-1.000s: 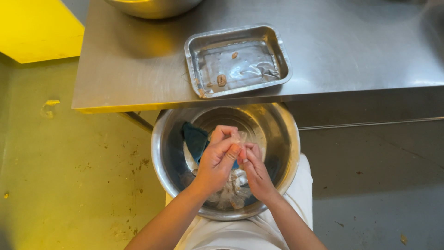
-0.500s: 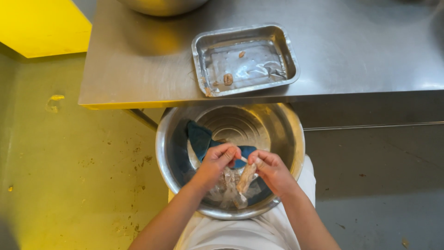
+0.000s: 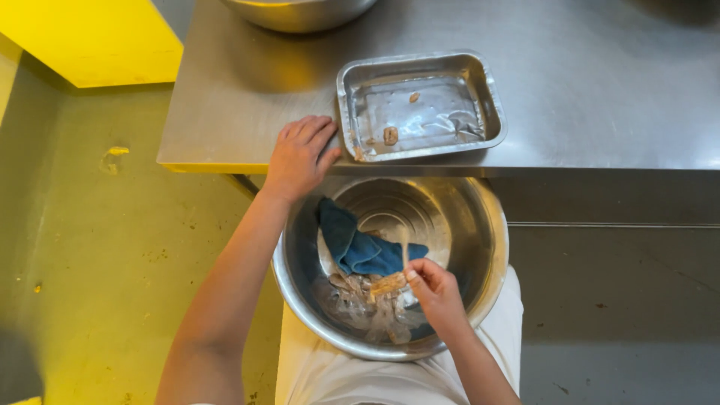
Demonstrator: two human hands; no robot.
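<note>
My right hand [image 3: 439,289] pinches a pale strip [image 3: 388,284] over the bowl [image 3: 491,247]; my left hand [image 3: 298,156] lies flat, empty, beyond on the table [image 3: 600,90]. I should grip firmly near its end.

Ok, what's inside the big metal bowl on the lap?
Inside the metal bowl: a blue cloth, a pale heap of scraps, and the right hand holding a small tan piece. The bowl's bottom beneath them is hidden.
</note>
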